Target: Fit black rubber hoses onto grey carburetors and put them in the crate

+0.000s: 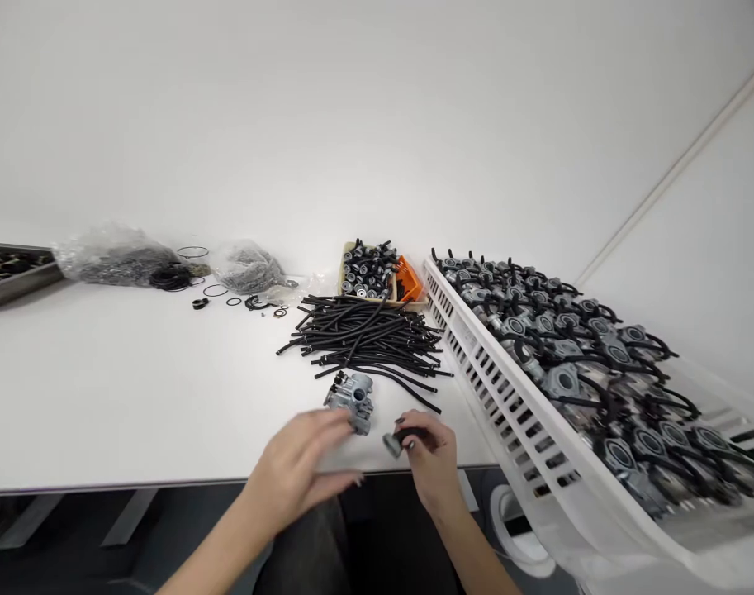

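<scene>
A grey metal carburetor (354, 397) lies on the white table near its front edge. My left hand (302, 454) is just in front of it, fingers apart, with nothing in its grasp; whether the fingertips touch the carburetor I cannot tell. My right hand (431, 454) pinches a black carburetor cap with a round grey end (392, 445), held just over the table edge. Behind the carburetor lies a pile of black rubber hoses (370, 330). Similar black and grey caps (367, 268) fill a yellowish tray at the back.
A white slatted crate (500, 372) full of carburetors with hoses stands along the right. An orange bin (410, 277) sits beside the caps. Plastic bags of parts (246, 266), loose rings (215, 290) and a metal tray (23, 285) are at the back left.
</scene>
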The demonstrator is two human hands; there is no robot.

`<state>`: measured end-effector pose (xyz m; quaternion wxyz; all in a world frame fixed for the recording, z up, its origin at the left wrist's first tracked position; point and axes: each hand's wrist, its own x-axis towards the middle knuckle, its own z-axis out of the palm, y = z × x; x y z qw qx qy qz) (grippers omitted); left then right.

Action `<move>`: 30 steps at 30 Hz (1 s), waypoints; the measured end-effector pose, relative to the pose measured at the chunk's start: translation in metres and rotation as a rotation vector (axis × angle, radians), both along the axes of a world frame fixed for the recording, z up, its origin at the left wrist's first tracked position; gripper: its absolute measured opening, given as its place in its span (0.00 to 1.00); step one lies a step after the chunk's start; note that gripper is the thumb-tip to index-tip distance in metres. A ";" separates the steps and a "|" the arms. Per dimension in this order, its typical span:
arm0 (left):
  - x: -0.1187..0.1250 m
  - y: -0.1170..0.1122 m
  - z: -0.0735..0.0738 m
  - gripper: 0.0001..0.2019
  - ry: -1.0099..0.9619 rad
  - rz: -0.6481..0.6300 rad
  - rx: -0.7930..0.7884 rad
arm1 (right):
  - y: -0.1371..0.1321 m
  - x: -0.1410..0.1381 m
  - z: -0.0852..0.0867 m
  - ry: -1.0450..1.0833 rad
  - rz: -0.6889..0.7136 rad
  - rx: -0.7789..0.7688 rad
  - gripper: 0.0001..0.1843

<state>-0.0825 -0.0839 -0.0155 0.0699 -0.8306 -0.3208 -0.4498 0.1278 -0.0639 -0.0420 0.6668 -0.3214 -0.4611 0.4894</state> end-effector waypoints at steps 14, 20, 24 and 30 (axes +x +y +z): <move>0.009 0.064 0.019 0.33 -0.100 -0.184 -1.062 | 0.025 0.007 -0.004 0.258 -0.084 -0.173 0.22; 0.048 0.070 0.030 0.34 0.299 -0.111 -0.619 | 0.032 0.003 -0.001 0.346 -0.279 -0.266 0.21; 0.063 0.082 0.028 0.32 0.432 -0.171 -0.469 | 0.033 0.004 -0.001 0.393 -0.334 -0.268 0.19; 0.054 0.099 0.020 0.31 0.256 -0.188 -0.565 | 0.033 0.008 -0.007 0.437 -0.291 -0.266 0.16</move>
